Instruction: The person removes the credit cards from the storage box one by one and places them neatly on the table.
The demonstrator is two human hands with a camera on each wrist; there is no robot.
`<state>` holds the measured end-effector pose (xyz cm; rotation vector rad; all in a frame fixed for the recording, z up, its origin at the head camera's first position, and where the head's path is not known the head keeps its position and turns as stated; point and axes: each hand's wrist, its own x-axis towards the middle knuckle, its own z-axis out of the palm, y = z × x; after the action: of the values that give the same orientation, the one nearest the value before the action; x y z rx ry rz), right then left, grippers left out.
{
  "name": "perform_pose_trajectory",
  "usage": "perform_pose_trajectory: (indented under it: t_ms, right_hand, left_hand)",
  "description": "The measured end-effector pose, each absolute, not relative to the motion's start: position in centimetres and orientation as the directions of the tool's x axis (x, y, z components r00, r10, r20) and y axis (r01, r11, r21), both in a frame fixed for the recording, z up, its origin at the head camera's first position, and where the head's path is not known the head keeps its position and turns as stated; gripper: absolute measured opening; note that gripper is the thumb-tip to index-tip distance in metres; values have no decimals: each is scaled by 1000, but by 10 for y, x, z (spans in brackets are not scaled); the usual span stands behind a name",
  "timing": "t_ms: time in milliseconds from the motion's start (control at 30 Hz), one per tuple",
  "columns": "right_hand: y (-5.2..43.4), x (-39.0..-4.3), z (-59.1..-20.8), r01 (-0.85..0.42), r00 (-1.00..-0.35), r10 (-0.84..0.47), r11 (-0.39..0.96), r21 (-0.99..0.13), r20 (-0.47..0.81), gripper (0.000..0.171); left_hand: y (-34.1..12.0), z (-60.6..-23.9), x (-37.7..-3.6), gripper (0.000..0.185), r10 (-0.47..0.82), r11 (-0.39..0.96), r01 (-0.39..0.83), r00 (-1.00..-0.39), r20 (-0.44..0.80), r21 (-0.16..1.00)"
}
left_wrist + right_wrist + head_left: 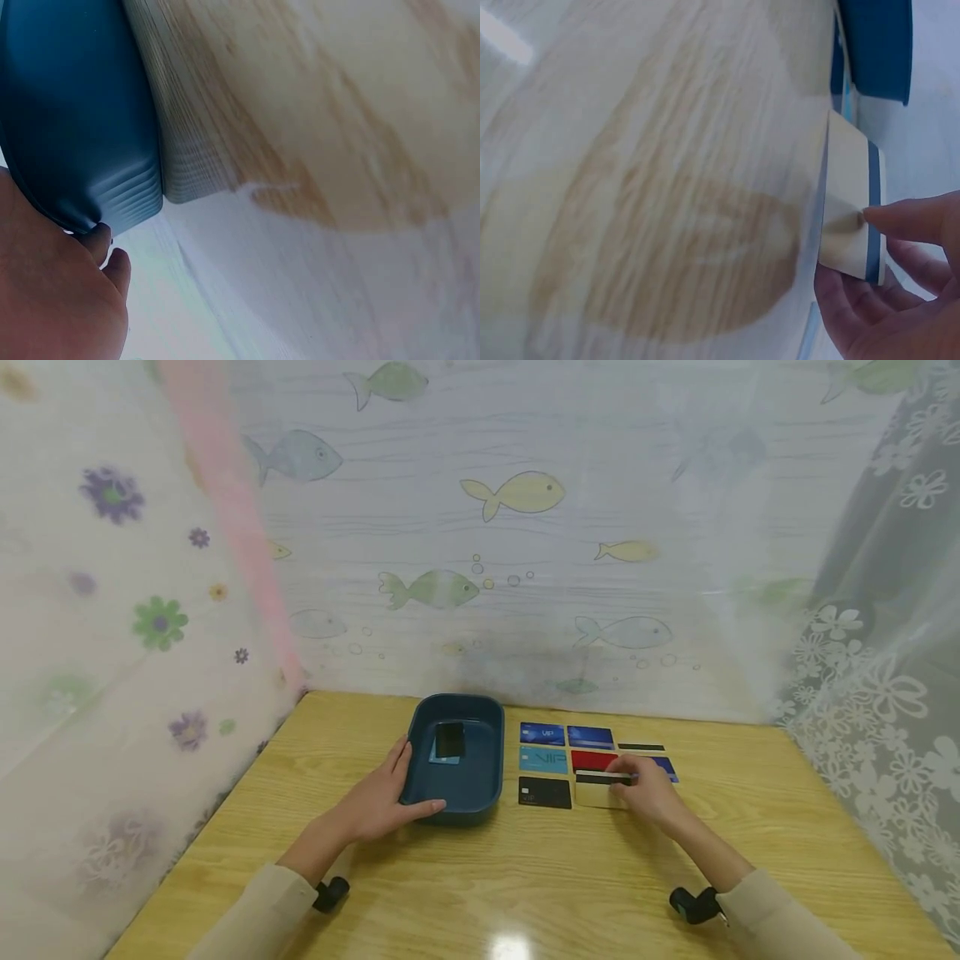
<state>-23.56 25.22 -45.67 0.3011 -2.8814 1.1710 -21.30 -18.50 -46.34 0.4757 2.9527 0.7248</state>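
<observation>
A dark blue tray [457, 793] sits on the wooden table with a black card [450, 739] lying on a light blue card inside it. My left hand [386, 793] holds the tray's near left corner, thumb along the front wall; the left wrist view shows the tray [75, 112] against the fingers [112, 259]. To the right, several cards lie in rows. My right hand [645, 789] pinches a cream card with a dark stripe [600, 789], its right edge lifted; the right wrist view shows the cream card [847, 202] between thumb and fingers [907, 217].
Other cards beside the tray: two blue VIP cards [566, 735], a light blue one [543, 760], a red one [592, 760], a black one [544, 792]. Patterned curtains close in the table [480, 877] on three sides.
</observation>
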Motion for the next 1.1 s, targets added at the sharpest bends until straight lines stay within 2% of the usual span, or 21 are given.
perform_pose_trajectory:
  t_ms: [367,733,1100]
  right_hand:
    - [254,-237,-463,-219,-972,-223,733,-644,76,31]
    - [256,-236,-459,-236,-960,-274,695,-679,53,34]
    - [257,-235,-461,-298,-945,-317,721,-625,85,29]
  left_hand:
    - [-184,-464,-213,126,307,842,281,-952,19,460]
    - [-184,-462,-215,126,300,854,267,-954,-2,447]
    - [-183,-461,-213,126,306,849,275,-952,5,451]
